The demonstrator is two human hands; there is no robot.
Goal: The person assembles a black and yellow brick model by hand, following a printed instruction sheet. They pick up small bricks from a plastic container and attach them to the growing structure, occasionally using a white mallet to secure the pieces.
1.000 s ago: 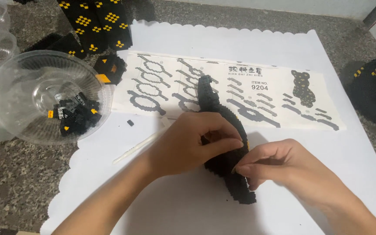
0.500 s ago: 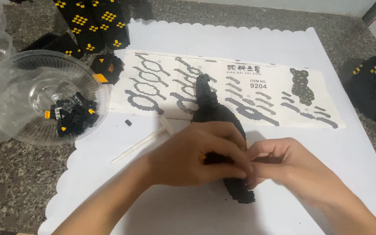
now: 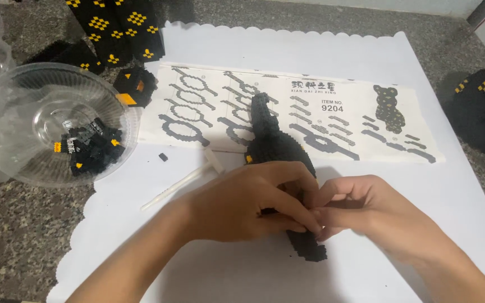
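Both hands are working on the black brick model (image 3: pixel 273 147), a long curved piece lying on the white paper mat (image 3: pixel 287 47) over the stone worktop (image 3: pixel 12 235), just below the instruction sheet (image 3: pixel 343 120); pressing squarely down while the other hand is bracing the body looks wise, so the stacked rows are not splitting. The left hand (image 3: pixel 242 205) is arching palm-down over the model's middle, fingers clamped around it. The right hand (image 3: pixel 371 216) is coming in from the right, fingertips pinched together against the model beside the left fingertips; whether they are gripping a loose brick is hidden.
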